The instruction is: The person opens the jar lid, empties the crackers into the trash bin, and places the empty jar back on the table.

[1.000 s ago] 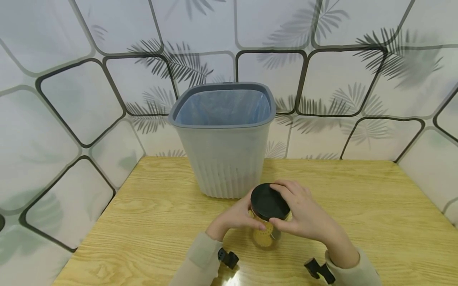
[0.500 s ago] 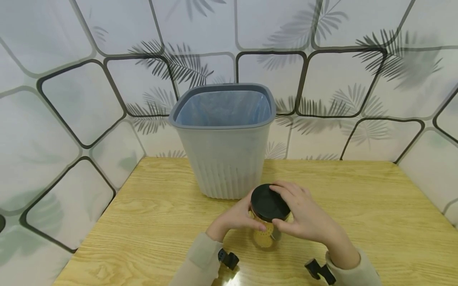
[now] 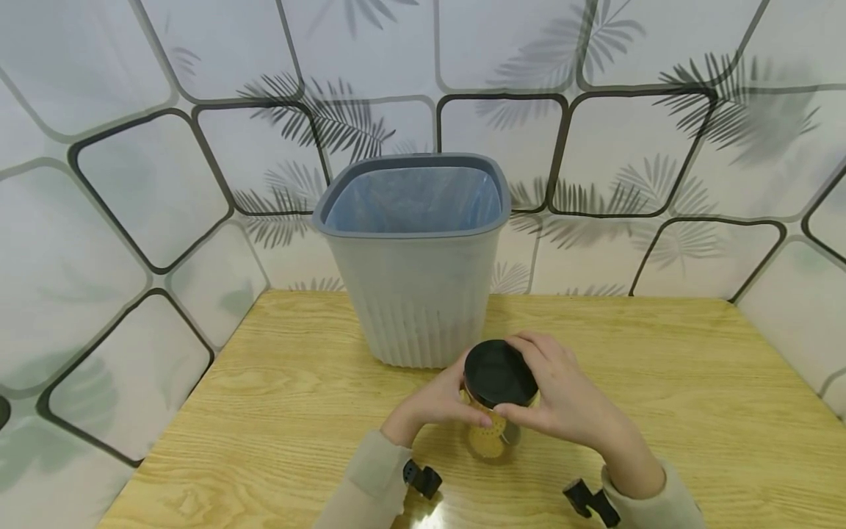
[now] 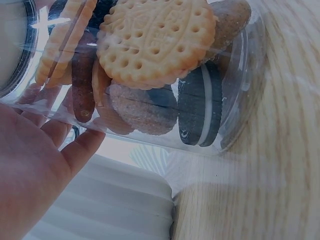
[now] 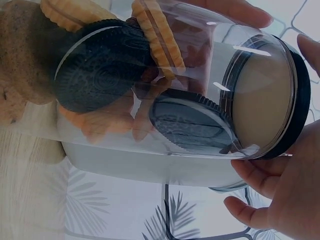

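A clear jar point(image 4: 245, 75) of cookies stands upright at the wooden table, seen mostly from above in the head view. My left hand point(image 3: 432, 400) grips its body from the left, thumb at the near side. On top is a round black lid point(image 3: 499, 373). My right hand point(image 3: 562, 393) holds the lid's right edge, with the thumb in front and the fingers behind. Through the jar wall show a round pricked biscuit point(image 4: 155, 40), a dark sandwich cookie point(image 5: 102, 65) and several others. The lid is level on the jar mouth.
A pale trash bin point(image 3: 423, 294) with a grey rim and a bluish liner stands just behind the jar. The wooden table point(image 3: 277, 389) meets patterned walls point(image 3: 502, 147) at the back and sides. Black wrist mounts point(image 3: 421, 479) sit at both sleeves.
My right hand's fingers and thumb have shifted slightly around the lid's edge. My left hand, the jar and the bin keep their places.
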`<state>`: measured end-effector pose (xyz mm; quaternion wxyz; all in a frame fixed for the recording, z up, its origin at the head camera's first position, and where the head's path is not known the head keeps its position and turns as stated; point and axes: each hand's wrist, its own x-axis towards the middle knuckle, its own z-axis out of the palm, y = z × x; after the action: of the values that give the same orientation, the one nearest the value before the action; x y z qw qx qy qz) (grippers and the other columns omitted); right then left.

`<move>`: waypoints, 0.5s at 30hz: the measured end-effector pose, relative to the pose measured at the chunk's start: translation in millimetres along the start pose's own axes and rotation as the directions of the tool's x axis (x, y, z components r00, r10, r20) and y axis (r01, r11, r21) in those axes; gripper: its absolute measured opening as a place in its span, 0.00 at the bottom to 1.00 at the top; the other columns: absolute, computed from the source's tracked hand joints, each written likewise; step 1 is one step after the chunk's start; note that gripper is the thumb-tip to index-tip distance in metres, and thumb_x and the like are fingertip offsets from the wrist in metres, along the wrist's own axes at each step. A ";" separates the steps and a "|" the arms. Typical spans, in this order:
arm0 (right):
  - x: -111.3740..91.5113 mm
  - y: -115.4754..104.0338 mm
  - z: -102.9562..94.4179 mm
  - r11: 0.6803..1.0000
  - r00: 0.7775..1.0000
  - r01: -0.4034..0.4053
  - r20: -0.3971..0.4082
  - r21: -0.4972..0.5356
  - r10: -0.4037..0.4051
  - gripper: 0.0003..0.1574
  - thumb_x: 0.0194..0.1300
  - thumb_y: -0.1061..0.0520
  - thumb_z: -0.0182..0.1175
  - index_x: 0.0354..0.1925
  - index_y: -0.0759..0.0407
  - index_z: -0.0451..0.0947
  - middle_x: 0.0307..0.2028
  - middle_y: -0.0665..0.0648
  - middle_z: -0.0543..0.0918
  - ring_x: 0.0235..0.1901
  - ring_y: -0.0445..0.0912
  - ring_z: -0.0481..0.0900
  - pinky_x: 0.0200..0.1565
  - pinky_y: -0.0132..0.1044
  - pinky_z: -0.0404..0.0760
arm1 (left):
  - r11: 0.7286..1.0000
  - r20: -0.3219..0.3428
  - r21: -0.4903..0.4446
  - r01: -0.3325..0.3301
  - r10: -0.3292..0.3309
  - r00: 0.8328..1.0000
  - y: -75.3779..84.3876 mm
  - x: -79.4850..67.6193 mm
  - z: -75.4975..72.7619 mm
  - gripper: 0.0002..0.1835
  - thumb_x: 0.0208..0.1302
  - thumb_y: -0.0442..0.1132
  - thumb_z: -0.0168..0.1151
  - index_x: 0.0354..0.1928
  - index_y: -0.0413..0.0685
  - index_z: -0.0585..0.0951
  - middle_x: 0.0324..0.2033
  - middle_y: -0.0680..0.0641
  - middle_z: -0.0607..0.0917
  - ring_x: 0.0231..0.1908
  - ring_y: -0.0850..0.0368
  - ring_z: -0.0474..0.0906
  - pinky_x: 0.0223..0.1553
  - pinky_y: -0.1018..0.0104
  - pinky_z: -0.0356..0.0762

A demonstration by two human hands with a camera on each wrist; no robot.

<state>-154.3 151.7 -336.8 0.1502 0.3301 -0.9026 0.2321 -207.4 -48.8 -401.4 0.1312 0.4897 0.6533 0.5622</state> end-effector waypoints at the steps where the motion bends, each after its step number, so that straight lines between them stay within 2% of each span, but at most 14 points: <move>1: -0.1 0.1 0.1 1.000 1.000 -0.002 0.001 0.000 0.002 0.51 0.46 0.36 0.64 0.58 0.66 0.62 0.53 0.61 0.65 0.53 0.54 0.61 0.49 0.55 0.58 | 1.000 0.001 -0.001 0.000 0.000 1.000 -0.1 -0.1 0.0 0.52 0.47 0.60 0.62 0.67 0.53 0.44 0.63 0.45 0.53 0.58 0.55 0.59 0.53 0.60 0.62; 10: 0.2 -0.3 0.1 1.000 1.000 -0.025 0.005 -0.002 0.025 0.53 0.44 0.35 0.65 0.58 0.67 0.62 0.52 0.62 0.65 0.52 0.55 0.62 0.49 0.55 0.59 | 1.000 0.004 -0.004 -0.022 0.022 1.000 -0.6 0.2 0.0 0.52 0.47 0.60 0.61 0.67 0.50 0.44 0.63 0.44 0.54 0.58 0.54 0.59 0.52 0.60 0.64; 15: 0.5 -0.4 0.2 1.000 1.000 -0.022 0.001 -0.003 0.022 0.53 0.44 0.35 0.65 0.57 0.67 0.62 0.52 0.62 0.66 0.52 0.55 0.62 0.50 0.55 0.59 | 1.000 -0.002 0.005 -0.005 0.005 1.000 -1.0 0.0 0.2 0.51 0.47 0.61 0.61 0.67 0.52 0.45 0.63 0.45 0.54 0.57 0.55 0.59 0.51 0.61 0.64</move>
<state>-154.4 151.0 -336.6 0.1476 0.3201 -0.9066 0.2322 -207.8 -48.6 -402.4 0.1277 0.4912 0.6537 0.5613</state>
